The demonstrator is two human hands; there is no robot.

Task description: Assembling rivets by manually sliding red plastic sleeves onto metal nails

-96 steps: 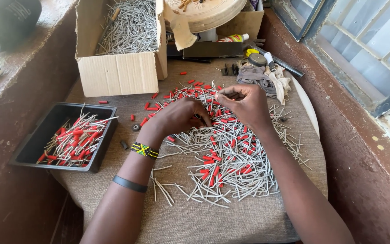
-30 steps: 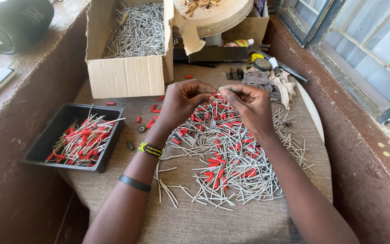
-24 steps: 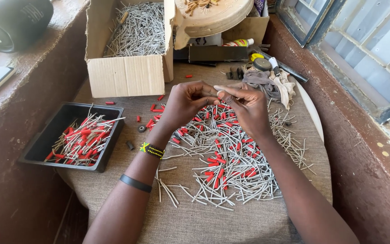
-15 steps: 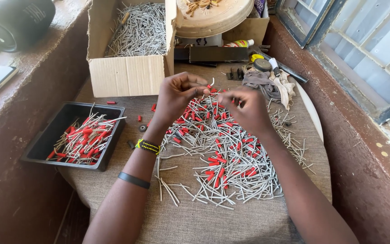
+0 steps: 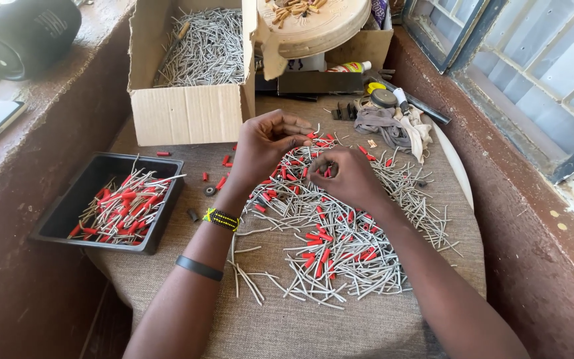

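Note:
My left hand [image 5: 267, 143] is raised above the cloth, its fingertips pinched on a thin grey metal pin that points to the right. My right hand [image 5: 348, 178] rests lower on the pile of pins and red sleeves [image 5: 330, 249], with its fingers curled and pinched on a small red sleeve. The two hands are a few centimetres apart. A beaded band and a black band circle my left wrist. To the left, a black tray [image 5: 61, 216] holds pins fitted with red sleeves.
An open cardboard box [image 5: 187, 116] full of bare pins stands at the back. Behind the box are a round wooden disc [image 5: 313, 30], a grey rag [image 5: 393, 126] and small tools. A black speaker [image 5: 21, 36] sits on the left ledge. A window frame runs along the right.
My left hand has lifted a little and drawn apart from the right hand. My right hand has dropped from the left hand down onto the pile.

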